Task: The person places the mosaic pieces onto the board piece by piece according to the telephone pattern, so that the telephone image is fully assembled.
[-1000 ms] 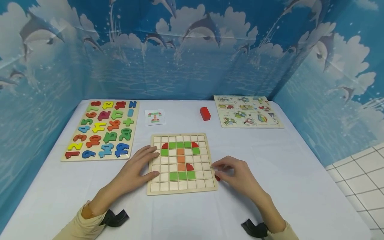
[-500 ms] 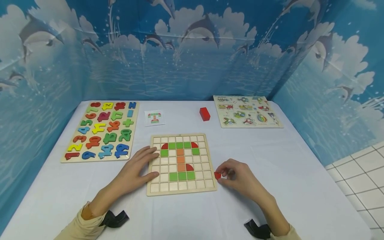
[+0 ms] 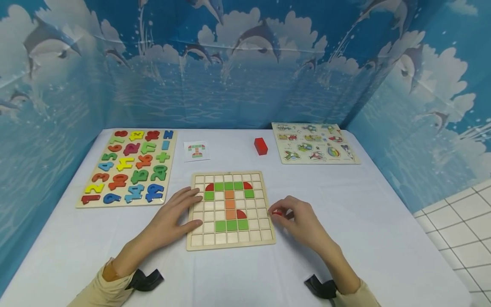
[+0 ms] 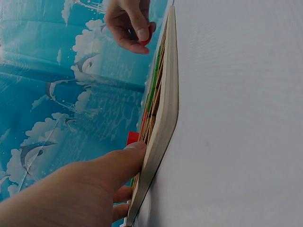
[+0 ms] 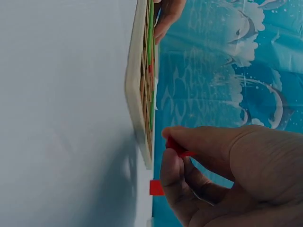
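A wooden grid board (image 3: 193, 243) lies on the white table, several green, orange and red tiles set in its squares. Three red quarter-round tiles sit in it, one of them (image 3: 241, 214) just right of the lowest orange tile. My left hand (image 3: 174, 217) rests on the board's left edge with fingers spread, the thumb (image 4: 136, 145) on the rim. Beside the board's right edge, my right hand (image 3: 297, 217) pinches a small red tile (image 5: 175, 145) between thumb and fingertips. The fingers cover much of that tile.
A number puzzle board (image 3: 168, 170) lies at the left, near a small pattern card (image 3: 197, 151). At the back stand a red block (image 3: 261, 146) and, further right, a picture puzzle board (image 3: 316, 160). A dolphin-print curtain (image 3: 230, 94) surrounds the table.
My right hand first drew back slightly from the board's right edge, showing the red tile, then moved forward and left to the edge with it. My left hand stays in place.
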Demonstrator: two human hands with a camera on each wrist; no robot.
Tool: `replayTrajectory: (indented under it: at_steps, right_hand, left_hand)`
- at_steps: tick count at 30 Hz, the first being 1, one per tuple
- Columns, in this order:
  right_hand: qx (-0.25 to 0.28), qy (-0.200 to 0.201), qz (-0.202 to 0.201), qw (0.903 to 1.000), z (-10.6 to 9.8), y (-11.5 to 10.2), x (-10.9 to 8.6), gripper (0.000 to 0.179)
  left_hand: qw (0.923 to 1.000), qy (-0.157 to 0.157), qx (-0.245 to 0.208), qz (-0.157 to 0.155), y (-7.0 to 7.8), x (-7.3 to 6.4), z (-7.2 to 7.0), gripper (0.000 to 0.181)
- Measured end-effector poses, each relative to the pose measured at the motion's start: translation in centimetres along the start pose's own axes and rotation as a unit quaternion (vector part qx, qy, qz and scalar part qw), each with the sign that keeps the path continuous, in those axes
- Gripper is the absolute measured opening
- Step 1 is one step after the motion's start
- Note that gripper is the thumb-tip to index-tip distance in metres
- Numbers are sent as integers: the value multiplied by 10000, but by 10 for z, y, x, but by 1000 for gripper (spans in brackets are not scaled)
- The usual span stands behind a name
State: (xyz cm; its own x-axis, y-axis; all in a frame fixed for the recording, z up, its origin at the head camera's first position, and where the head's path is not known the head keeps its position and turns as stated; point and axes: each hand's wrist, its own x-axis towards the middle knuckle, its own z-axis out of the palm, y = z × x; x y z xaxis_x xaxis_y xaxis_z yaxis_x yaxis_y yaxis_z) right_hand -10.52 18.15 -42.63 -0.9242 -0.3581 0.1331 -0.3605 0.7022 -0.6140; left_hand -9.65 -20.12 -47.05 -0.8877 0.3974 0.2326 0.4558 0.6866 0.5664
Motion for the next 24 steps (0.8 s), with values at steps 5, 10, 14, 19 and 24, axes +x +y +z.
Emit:
replayTrajectory:
  at_steps: [5, 10, 14, 19, 24]
  right_hand:
    - [22, 128, -214, 9997, 4, -15, 14, 14]
    - [143, 175, -389, 9990, 14, -34, 31, 13]
    - [353, 56, -411, 9985, 26, -52, 44, 13]
    - [717, -307, -370, 9963, 44, -71, 57, 10]
    - [1018, -541, -493, 9921, 60, -79, 67, 8]
  left_hand:
    - [10000, 3, -14, 21, -1, 0, 0, 65]
    - [10000, 2, -6, 22, -2, 0, 0, 65]
    - [10000, 6, -4, 6, -2, -1, -1, 65]
    - [10000, 0, -2, -44, 0, -1, -1, 65]
    - [10000, 6, -34, -23, 1, 0, -1, 64]
